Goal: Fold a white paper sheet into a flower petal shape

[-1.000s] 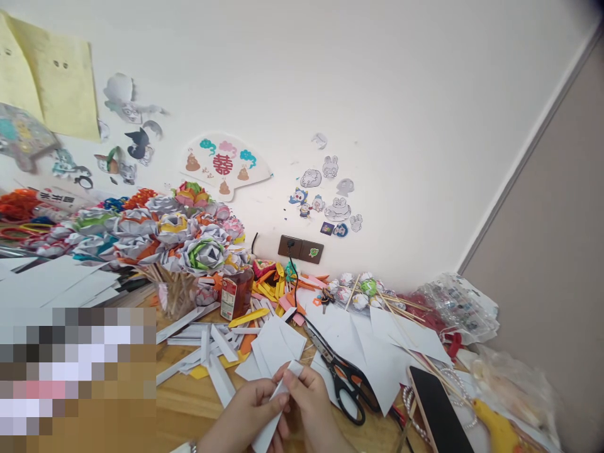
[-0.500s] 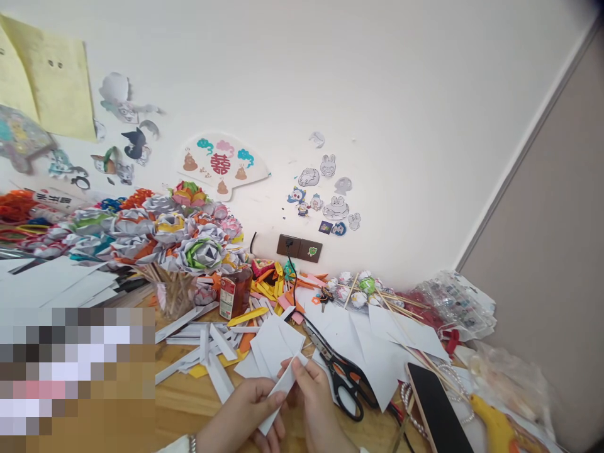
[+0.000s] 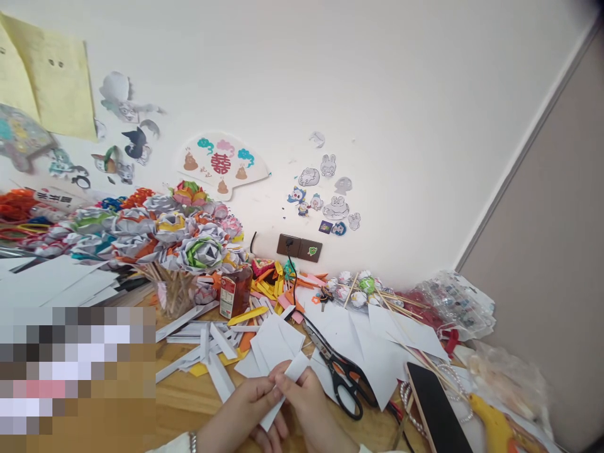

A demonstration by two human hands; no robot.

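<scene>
At the bottom middle, my left hand (image 3: 243,412) and my right hand (image 3: 311,409) both pinch a folded white paper strip (image 3: 289,380) above the wooden table (image 3: 189,402). The strip runs diagonally, its upper end sticking up past my right fingers. Both hands are closed on it, fingertips meeting near its middle. A stack of white paper pieces (image 3: 274,343) lies just beyond my hands.
Black-and-orange scissors (image 3: 342,377) lie right of my hands, then a dark phone (image 3: 436,412) and a yellow glue gun (image 3: 495,428). Folded paper flowers on sticks (image 3: 165,236) stand at the left by a red carton (image 3: 234,292). Loose paper strips (image 3: 202,346) litter the table.
My fingers have shifted along the strip; its upper end is now folded over and held closer to my right fingertips. The view barely moved.
</scene>
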